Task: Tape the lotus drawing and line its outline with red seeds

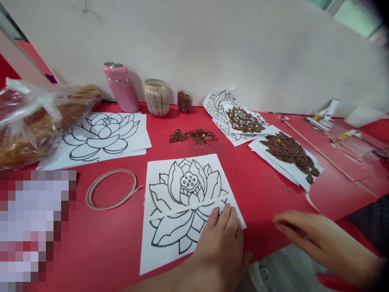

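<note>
A white sheet with a black-outlined lotus drawing (170, 231) lies on the red table in front of me. A pale band crosses the drawing from side to side, interrupting its lines. My left hand (220, 247) rests on the sheet's lower right part, its fingers extended and nothing seen in them; its thumb is partly hidden. Off to the right, my right hand (313, 235) hovers by the table's front edge, slightly blurred, with fingers stretched out and holding nothing visible. Left of the sheet lies a thin ring of tape (89, 198) with a loose end.
Behind the sheet are small piles of red-green grains (202, 136), a jar of grains (184, 101), a ridged jar (156, 97) and a pink flask (123, 89). More lotus sheets (106, 142) and a bagged loaf (45, 121) lie left. Grain-covered lotus pictures (288, 152) lie right.
</note>
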A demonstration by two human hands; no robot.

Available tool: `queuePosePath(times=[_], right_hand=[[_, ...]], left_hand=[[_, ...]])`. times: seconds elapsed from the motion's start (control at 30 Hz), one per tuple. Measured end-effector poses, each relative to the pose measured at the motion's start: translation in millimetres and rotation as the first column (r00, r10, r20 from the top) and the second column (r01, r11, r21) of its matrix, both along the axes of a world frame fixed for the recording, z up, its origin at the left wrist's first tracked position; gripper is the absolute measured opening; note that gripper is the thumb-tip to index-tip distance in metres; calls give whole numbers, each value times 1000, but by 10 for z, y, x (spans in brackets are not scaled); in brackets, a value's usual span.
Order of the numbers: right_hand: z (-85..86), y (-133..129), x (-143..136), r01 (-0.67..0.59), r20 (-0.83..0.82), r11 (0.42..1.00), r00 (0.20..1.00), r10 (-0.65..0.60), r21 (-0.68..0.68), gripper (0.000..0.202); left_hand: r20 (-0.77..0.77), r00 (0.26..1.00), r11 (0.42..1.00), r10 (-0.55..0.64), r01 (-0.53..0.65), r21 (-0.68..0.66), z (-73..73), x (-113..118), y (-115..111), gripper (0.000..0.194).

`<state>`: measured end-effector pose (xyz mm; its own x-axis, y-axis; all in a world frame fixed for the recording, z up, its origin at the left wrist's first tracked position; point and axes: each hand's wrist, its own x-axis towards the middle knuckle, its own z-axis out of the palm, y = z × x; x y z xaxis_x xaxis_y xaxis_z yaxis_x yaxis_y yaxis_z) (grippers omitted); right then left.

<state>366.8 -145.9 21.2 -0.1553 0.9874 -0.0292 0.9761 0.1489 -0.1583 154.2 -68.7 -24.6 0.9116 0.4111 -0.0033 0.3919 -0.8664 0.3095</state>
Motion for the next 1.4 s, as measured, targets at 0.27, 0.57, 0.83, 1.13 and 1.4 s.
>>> queuePosePath(times=[0.27, 0.57, 0.83, 1.13, 1.4], right_hand=[[-104, 863, -324, -196, -40, 980, 980, 195, -34, 21], [-84, 1031, -295, -384, 81, 923, 919, 385, -32, 20], [-84, 1111, -308, -440, 143, 894, 882, 448, -86, 21], [-84, 1156, -277, -443, 80, 887, 887, 455, -128, 22], [-95, 1168, -288, -417, 78, 898, 899, 430, -140, 23]], left_hand=[[29, 999, 1000, -17, 16, 21, -50, 8, 31, 50], [118, 993, 995, -17, 6, 95, -124, 1, 45, 52], [42, 997, 997, -65, 63, 44, -87, -6, 66, 52], [45, 997, 996, -64, 61, 57, -90, -6, 66, 51], [31, 997, 995, -77, 75, 63, -87, -8, 60, 50]])
